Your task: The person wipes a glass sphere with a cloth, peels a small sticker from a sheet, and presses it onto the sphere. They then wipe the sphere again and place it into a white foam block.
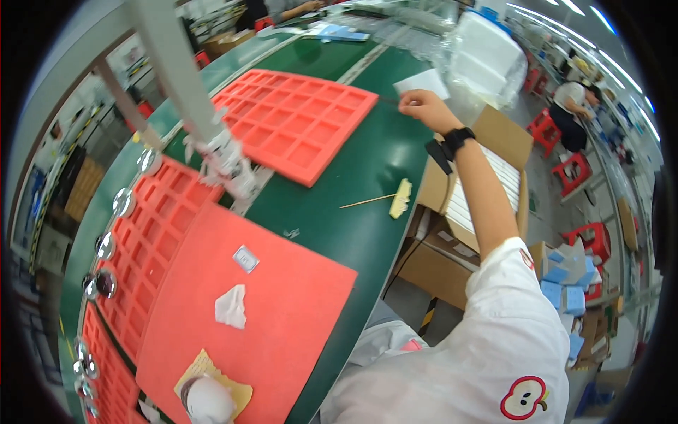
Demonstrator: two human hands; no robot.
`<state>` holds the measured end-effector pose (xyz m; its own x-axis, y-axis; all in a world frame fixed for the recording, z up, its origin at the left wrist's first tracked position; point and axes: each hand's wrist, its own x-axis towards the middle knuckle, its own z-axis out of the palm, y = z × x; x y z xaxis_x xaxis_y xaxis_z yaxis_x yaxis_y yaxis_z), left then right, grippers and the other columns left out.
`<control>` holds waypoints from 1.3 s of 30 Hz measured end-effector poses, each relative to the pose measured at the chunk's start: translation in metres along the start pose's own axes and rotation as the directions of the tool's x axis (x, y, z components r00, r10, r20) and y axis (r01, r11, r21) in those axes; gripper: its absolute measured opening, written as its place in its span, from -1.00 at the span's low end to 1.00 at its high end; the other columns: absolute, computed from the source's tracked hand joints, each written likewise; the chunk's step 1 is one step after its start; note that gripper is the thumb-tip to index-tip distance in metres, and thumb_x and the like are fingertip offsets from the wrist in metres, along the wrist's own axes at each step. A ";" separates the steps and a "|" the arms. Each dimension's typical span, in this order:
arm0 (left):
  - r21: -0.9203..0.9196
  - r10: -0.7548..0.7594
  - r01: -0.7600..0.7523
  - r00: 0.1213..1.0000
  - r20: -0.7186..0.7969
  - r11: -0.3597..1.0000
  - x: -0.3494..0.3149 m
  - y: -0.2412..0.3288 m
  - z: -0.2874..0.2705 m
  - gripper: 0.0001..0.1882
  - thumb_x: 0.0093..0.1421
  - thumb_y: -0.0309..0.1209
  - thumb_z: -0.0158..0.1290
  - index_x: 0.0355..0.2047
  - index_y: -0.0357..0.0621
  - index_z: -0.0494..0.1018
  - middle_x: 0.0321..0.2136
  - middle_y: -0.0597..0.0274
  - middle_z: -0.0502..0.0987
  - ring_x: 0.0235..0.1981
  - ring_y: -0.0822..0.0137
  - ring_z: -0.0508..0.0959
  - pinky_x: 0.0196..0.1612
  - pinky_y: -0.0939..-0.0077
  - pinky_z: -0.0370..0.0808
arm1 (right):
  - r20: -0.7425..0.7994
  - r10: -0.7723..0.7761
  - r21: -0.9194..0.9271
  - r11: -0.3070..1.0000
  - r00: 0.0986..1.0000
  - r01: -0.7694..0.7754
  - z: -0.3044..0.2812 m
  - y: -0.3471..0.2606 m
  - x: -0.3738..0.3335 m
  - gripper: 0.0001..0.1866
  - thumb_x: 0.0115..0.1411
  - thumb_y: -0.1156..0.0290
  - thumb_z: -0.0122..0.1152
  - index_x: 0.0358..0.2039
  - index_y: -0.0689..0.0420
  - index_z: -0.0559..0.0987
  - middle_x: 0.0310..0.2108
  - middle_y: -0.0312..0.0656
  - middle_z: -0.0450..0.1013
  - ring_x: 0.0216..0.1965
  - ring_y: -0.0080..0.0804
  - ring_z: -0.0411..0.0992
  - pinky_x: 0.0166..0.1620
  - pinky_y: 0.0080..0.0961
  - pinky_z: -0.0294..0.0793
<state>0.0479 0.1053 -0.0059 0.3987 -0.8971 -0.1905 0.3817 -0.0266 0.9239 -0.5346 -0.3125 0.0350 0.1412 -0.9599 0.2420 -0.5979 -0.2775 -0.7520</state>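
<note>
My right hand [422, 109] is stretched out over the far right edge of the green table [339, 184]. Its thumb and fingertips are pinched together, and whatever they hold, if anything, is too small to make out. Just behind the fingers is a white sheet of paper [426, 82]; I cannot tell if they touch it. Around the wrist is a black strap [458, 140] with a dark cord hanging down. To the left of the hand lies a red foam tray [311, 154] with square pockets. My left hand is not in view.
A thin stick [367, 201] and a yellowish piece [400, 198] lie nearer on the table. A red foam sheet [282, 283] bears a small label, white tissue and a white rounded object [209, 401]. A grey post [169, 63] stands left; an open carton [505, 138] stands right.
</note>
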 end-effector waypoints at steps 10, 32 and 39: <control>-0.378 0.033 0.028 0.988 0.153 0.925 0.034 -0.014 0.002 -0.32 0.10 -0.40 0.23 0.20 -0.20 0.19 0.09 0.11 0.37 0.12 0.21 0.42 0.15 0.28 0.44 | 0.107 0.026 -0.014 1.000 0.994 -0.025 0.021 0.054 0.014 -0.72 0.28 0.29 0.12 -0.08 0.17 0.52 -0.22 -0.36 0.42 -0.16 -0.51 0.35 -0.02 -0.61 0.31; -0.357 0.156 -0.128 0.986 0.050 0.925 0.024 -0.008 0.006 -0.22 -0.07 -0.44 0.37 0.13 -0.15 0.21 -0.04 0.24 0.42 -0.04 0.39 0.48 -0.02 0.49 0.50 | 0.720 -0.588 0.674 0.720 0.370 -0.166 0.332 -0.333 -0.136 -0.86 0.09 0.46 0.21 -0.40 0.23 0.45 -0.38 -0.17 0.39 -0.35 -0.42 0.41 -0.19 -0.50 0.38; -0.261 0.180 -0.170 0.983 0.016 0.950 0.026 -0.015 0.005 -0.22 -0.04 -0.41 0.36 0.14 -0.16 0.18 -0.03 0.23 0.40 0.01 0.38 0.45 0.04 0.44 0.48 | 0.789 -0.510 0.613 0.693 0.341 -0.381 0.357 -0.305 -0.150 -0.86 0.15 0.42 0.20 -0.39 0.19 0.46 -0.38 -0.22 0.40 -0.34 -0.43 0.42 -0.19 -0.51 0.40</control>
<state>0.0477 0.0801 -0.0232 0.4477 -0.8941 -0.0155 0.5124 0.2423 0.8238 -0.0916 -0.0978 0.0087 0.9762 -0.2163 -0.0176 0.0154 0.1500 -0.9886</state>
